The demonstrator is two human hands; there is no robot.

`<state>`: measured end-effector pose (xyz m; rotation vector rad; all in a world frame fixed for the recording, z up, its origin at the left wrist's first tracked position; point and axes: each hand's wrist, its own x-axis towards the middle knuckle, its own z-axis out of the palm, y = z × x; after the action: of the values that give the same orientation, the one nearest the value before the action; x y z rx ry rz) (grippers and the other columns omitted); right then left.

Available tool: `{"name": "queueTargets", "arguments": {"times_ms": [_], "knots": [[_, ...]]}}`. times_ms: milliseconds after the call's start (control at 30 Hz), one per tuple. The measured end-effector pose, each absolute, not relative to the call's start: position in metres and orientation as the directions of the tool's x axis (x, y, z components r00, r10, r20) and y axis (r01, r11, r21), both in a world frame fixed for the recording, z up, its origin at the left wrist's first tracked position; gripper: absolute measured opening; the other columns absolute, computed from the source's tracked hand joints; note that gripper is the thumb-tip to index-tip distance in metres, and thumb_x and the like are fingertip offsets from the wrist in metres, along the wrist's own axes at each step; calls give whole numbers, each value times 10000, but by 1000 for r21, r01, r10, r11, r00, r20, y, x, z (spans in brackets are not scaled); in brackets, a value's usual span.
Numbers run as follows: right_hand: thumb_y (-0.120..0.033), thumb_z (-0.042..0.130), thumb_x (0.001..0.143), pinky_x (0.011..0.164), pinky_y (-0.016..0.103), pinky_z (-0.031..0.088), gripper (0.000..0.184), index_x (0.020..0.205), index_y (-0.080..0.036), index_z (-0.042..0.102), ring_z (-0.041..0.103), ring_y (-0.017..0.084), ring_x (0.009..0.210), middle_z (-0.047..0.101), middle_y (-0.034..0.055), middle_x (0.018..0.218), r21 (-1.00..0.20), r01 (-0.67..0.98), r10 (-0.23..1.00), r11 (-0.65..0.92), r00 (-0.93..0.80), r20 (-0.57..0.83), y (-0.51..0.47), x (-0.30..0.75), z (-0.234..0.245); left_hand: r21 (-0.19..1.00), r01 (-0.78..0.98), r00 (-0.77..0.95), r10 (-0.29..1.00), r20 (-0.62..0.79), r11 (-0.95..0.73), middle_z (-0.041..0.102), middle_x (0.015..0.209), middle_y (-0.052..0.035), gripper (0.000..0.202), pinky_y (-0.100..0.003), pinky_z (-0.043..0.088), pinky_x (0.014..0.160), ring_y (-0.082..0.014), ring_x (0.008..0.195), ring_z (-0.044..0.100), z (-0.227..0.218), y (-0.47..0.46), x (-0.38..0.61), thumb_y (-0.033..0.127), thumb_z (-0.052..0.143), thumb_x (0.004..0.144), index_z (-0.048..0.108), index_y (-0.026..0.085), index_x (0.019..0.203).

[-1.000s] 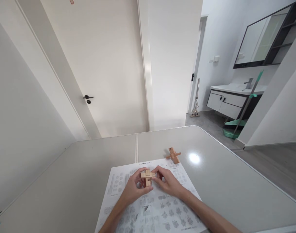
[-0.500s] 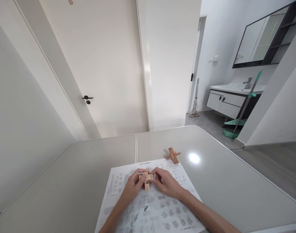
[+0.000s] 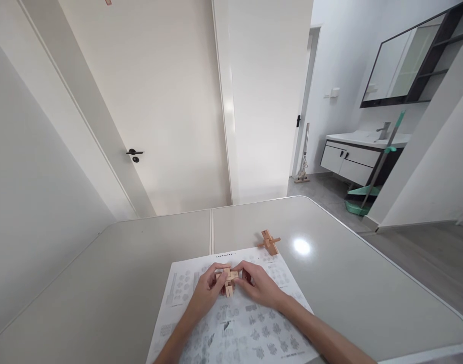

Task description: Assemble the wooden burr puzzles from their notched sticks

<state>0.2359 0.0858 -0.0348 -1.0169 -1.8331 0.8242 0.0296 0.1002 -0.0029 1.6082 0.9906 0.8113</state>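
Note:
Over a printed instruction sheet [image 3: 237, 303], both hands grip one wooden burr puzzle [image 3: 228, 290] made of interlocking blocks. My left hand [image 3: 211, 282] closes on its left side, thumb across the front and fingers curled over the top. On the right side, my right hand [image 3: 257, 284] pinches the end of a block between thumb and fingers. The puzzle's back is hidden by the fingers. Beyond the right hand, a second, cross-shaped wooden puzzle piece [image 3: 269, 243] lies at the sheet's top right corner.
The grey table [image 3: 113, 298] has a seam across it and a bright light reflection at right. White doors [image 3: 178, 101] stand past its far edge. Farther right are a washbasin cabinet [image 3: 348, 162], a mop [image 3: 304, 156] and a green dustpan [image 3: 357, 208].
The view has shifted slightly, so everything appears a little farther left. Both hands keep their hold on the puzzle, with hardly any visible finger movement.

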Motion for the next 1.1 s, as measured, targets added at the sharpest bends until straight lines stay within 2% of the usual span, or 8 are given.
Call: {"name": "queueTargets", "arguments": {"times_ms": [100,267,367,467,700,800,933,1100], "knots": [[-404,553,995,610,270,417,214,1065,-215,626,529,156,618,625,-10,730,-837,321,890,444,-262,372,87,236,-35,967,210,430,902,40,-143,613,714,9,445,-254,462,607,-149,648,557,-3,99,31,561,592,936,624,203,1199],[-430,545,1000,638,284,447,252,1083,-216,649,551,162,657,669,20,808,-844,324,901,427,-225,370,88,237,-32,966,199,481,875,49,-164,673,989,-53,581,-296,524,726,-178,807,628,-4,97,31,422,746,848,530,236,1355],[-435,550,995,652,291,465,264,1116,-225,654,571,165,688,697,38,898,-850,312,903,425,-212,373,89,237,-31,961,216,475,878,53,-174,686,1018,-59,636,-300,533,728,-173,800,631,-8,97,31,369,786,816,512,237,1375],[-454,530,998,648,301,478,294,1160,-233,641,595,175,708,709,54,973,-860,309,914,406,-166,371,91,237,-33,969,190,420,905,66,-159,706,1045,-68,642,-309,547,739,-181,813,659,-9,100,30,385,785,820,505,225,1375],[-423,489,998,613,331,462,270,899,-216,631,588,196,668,693,61,848,-864,407,939,298,37,341,101,244,-42,987,134,216,975,56,-87,741,1099,-97,684,-342,573,822,-234,932,720,-5,108,29,473,787,791,507,200,1353],[-397,521,988,633,333,478,219,930,-221,638,600,200,709,691,62,892,-856,406,937,319,1,349,100,244,-40,986,148,198,979,47,-77,748,1107,-107,692,-333,583,788,-250,958,721,-3,107,29,493,787,784,515,194,1347],[-384,601,956,690,340,504,176,1035,-240,663,599,201,761,661,55,944,-808,422,910,411,-130,394,93,242,-35,983,163,191,980,56,-88,758,1073,-98,694,-318,585,734,-253,936,725,-2,106,30,512,785,779,527,203,1344],[-349,680,918,777,367,538,300,1215,-313,672,605,243,945,608,75,1093,-768,394,861,504,-293,415,85,239,-32,985,144,207,976,67,-98,758,1098,-97,698,-305,575,719,-226,882,721,-4,106,30,511,787,781,518,220,1355]]}}
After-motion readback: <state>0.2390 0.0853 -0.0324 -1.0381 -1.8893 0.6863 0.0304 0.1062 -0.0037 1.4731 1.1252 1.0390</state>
